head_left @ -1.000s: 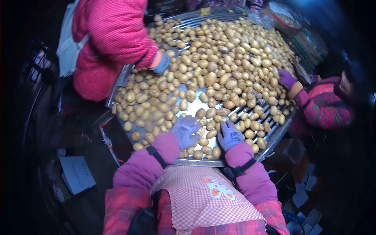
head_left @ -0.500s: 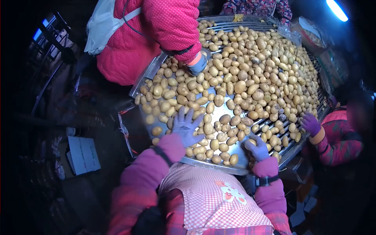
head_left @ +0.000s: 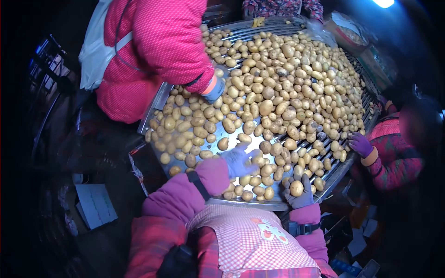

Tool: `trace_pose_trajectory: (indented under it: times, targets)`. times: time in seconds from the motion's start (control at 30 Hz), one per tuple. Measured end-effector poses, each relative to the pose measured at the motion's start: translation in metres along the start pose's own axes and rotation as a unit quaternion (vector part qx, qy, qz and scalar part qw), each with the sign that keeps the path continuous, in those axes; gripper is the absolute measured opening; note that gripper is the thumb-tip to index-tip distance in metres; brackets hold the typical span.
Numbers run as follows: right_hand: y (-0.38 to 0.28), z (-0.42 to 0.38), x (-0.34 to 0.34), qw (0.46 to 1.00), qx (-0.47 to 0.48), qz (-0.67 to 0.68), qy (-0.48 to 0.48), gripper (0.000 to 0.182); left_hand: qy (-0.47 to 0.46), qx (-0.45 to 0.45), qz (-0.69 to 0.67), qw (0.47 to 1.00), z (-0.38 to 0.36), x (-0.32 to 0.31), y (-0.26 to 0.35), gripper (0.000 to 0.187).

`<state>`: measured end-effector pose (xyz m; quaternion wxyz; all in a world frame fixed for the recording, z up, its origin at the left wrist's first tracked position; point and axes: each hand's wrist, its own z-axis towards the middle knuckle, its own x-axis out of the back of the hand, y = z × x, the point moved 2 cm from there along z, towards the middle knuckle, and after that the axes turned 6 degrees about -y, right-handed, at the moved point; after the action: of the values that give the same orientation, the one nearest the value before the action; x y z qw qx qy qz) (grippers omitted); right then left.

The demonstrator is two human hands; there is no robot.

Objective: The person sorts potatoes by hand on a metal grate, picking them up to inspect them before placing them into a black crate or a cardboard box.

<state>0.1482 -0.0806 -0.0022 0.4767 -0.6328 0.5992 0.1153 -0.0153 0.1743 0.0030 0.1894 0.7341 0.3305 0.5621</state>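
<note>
By the near rim of the metal table (head_left: pixel 250 203), the right hand (head_left: pixel 302 200) is now turning its palm up, fingers curling around one potato (head_left: pixel 296 188); a moment ago it was facing down, so this potato is now sitting apart from the others. The left hand (head_left: pixel 240 161), blurring, is spreading open above loose potatoes (head_left: pixel 266 170), apparently gripping nothing. Farther off, a co-worker's hand (head_left: pixel 215 90) is reaching into the pile (head_left: pixel 266 107), and another's purple glove (head_left: pixel 360 144) is resting beside it.

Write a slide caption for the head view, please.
Gloved left hand among potatoes, gloved right hand holding one potato.
</note>
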Motion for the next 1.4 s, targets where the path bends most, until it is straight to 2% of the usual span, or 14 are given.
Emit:
trace_pose_trajectory:
  times: [0.23, 0.3, 0.5, 0.67, 0.8, 0.87, 0.97, 1.0, 1.07, 1.1, 1.13, 1.2, 1.27, 1.4]
  targets:
    - [0.004, -0.005, -0.006, 0.996, -0.022, -0.088, 0.012, 0.025, 0.233, 0.116, 0.101, 0.96, 0.079, 0.021, -0.057, 0.054]
    - [0.003, -0.011, -0.016, 0.826, 0.125, -0.547, -0.051, 0.038, 0.181, 0.165, 0.115, 0.963, 0.084, 0.034, -0.037, 0.056]
    - [-0.003, -0.009, -0.069, 0.931, 0.033, -0.354, -0.08, 0.048, 0.173, 0.187, -0.323, 0.911, 0.075, 0.048, -0.026, 0.035]
    - [0.01, 0.015, -0.088, 0.955, -0.068, -0.251, -0.142, 0.062, 0.073, -0.126, -0.179, 0.973, 0.055, -0.023, 0.03, 0.034]
    - [-0.002, 0.005, -0.071, 0.844, 0.023, -0.521, -0.129, 0.046, 0.228, 0.044, -0.256, 0.938, 0.036, 0.006, -0.007, 0.035]
    - [0.005, 0.009, -0.017, 0.966, -0.044, -0.254, -0.036, 0.036, 0.36, 0.063, -0.01, 0.931, 0.041, 0.016, -0.05, 0.03]
    - [0.004, 0.008, 0.014, 0.716, 0.2, -0.668, -0.04, 0.034, 0.233, 0.222, 0.141, 0.936, 0.04, 0.042, -0.061, 0.038]
    - [0.002, 0.009, 0.007, 0.716, 0.203, -0.667, -0.039, 0.034, 0.233, 0.219, 0.143, 0.937, 0.048, 0.043, -0.061, 0.038]
    - [0.004, 0.013, -0.006, 0.974, 0.095, -0.201, -0.039, 0.06, 0.184, 0.307, 0.181, 0.916, 0.069, 0.032, -0.07, 0.038]
    - [0.001, 0.012, -0.004, 0.843, 0.197, -0.5, -0.025, 0.058, 0.178, 0.3, 0.183, 0.919, 0.071, 0.026, -0.083, 0.038]
    - [0.0, 0.009, -0.001, 0.613, 0.27, -0.743, 0.0, 0.056, 0.277, 0.207, 0.096, 0.933, 0.067, 0.024, -0.101, 0.033]
    - [-0.017, -0.004, -0.042, 0.601, 0.202, -0.773, 0.015, 0.049, 0.347, 0.095, -0.003, 0.933, 0.069, 0.026, -0.078, 0.028]
    - [-0.003, 0.011, -0.023, 0.815, 0.176, -0.543, -0.095, 0.046, 0.134, 0.138, -0.602, 0.775, 0.043, 0.048, -0.017, 0.031]
    - [-0.001, 0.018, -0.038, 0.885, 0.13, -0.429, -0.129, 0.049, 0.09, -0.039, -0.808, 0.58, 0.066, -0.011, 0.018, 0.038]
